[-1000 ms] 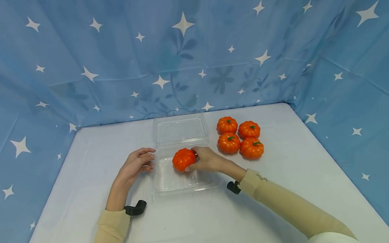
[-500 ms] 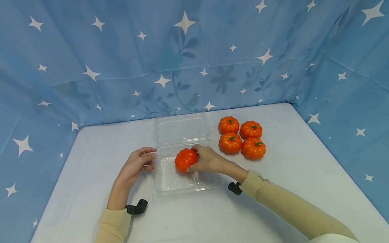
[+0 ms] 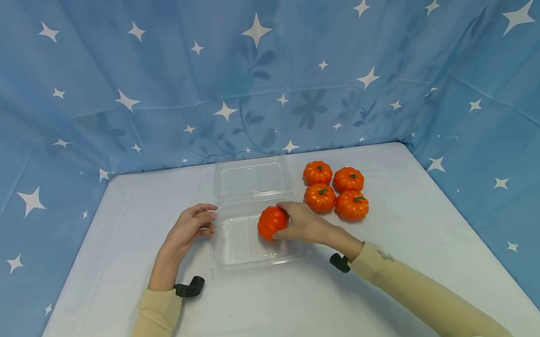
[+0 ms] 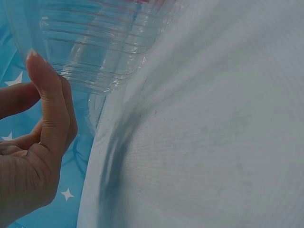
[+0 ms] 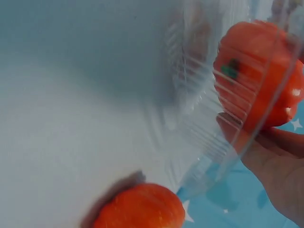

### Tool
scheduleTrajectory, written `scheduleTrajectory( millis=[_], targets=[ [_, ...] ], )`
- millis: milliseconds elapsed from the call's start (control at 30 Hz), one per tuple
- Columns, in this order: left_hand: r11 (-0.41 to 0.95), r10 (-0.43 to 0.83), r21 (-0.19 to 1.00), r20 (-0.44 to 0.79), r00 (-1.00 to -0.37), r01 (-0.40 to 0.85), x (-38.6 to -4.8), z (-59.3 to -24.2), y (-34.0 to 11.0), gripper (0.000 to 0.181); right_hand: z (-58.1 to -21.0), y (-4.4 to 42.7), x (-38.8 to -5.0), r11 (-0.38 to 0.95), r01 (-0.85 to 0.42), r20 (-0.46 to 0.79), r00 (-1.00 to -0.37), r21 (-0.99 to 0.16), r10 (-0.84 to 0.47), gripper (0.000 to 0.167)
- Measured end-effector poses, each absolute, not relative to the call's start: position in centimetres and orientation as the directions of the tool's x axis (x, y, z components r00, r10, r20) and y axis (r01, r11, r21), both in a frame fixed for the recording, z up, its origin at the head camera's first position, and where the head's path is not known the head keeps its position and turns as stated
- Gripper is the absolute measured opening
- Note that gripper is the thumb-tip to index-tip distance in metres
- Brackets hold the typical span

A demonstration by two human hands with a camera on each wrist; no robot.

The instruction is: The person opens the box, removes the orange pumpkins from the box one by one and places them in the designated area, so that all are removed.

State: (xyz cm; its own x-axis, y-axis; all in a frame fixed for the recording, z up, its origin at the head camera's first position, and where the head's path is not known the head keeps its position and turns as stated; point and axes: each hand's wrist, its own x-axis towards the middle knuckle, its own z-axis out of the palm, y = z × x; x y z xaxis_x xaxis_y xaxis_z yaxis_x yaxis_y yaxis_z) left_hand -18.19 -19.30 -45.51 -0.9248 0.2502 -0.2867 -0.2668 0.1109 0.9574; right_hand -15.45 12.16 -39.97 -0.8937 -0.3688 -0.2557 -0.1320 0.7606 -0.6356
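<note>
My right hand [image 3: 305,223] grips a small orange toy pumpkin [image 3: 270,224] between thumb and fingers, over the right part of a clear plastic clamshell box [image 3: 237,254]. In the right wrist view, the pumpkin [image 5: 254,78] shows through the box's ribbed wall, its green stem tipped downward. At the box's left side is my left hand [image 3: 187,228], fingers loosely bent and holding nothing. The left wrist view has a fingertip at the edge of the box [image 4: 99,52]; whether it presses there I cannot tell. The hinged lid [image 3: 252,179] lies open toward the back.
Several more orange pumpkins [image 3: 320,198] stand clustered right of the box on the white-covered table [image 3: 275,307]. One pumpkin [image 5: 145,209] appears low in the right wrist view. A blue star-patterned curtain [image 3: 169,83] closes off the back and sides.
Over the last half second, my right hand has shifted the held pumpkin rightward inside the box area. The left hand, the box and the other pumpkins keep their places.
</note>
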Motion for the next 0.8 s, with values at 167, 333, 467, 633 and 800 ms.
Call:
scheduleTrajectory(
  millis=[167,333,467,633,800],
  targets=[
    [0.108,0.245,0.957,-0.288,-0.926,-0.269,-18.2,-45.6,-19.5,0.044,-39.5,12.3,-15.2,0.784,-0.147,-0.250,-0.899,-0.603,-0.361,0.075],
    [0.105,0.248,0.957,-0.287,-0.925,-0.269,-18.3,-45.7,-19.5,0.045,-39.3,12.2,-15.0,0.792,-0.212,-0.233,-0.884,-0.572,-0.405,0.069],
    [0.106,0.249,0.956,-0.291,-0.924,-0.272,-18.3,-45.6,-19.5,0.045,-39.1,12.0,-14.8,0.797,-0.239,-0.225,-0.879,-0.554,-0.420,0.071],
    [0.104,0.249,0.956,-0.293,-0.923,-0.275,-18.3,-45.6,-19.4,0.044,-39.2,11.4,-14.9,0.816,-0.264,-0.221,-0.879,-0.514,-0.423,0.071],
    [0.103,0.253,0.957,-0.289,-0.923,-0.271,-18.3,-45.5,-19.2,0.044,-39.6,11.0,-15.1,0.790,-0.298,-0.204,-0.862,-0.535,-0.464,0.072]
  ],
)
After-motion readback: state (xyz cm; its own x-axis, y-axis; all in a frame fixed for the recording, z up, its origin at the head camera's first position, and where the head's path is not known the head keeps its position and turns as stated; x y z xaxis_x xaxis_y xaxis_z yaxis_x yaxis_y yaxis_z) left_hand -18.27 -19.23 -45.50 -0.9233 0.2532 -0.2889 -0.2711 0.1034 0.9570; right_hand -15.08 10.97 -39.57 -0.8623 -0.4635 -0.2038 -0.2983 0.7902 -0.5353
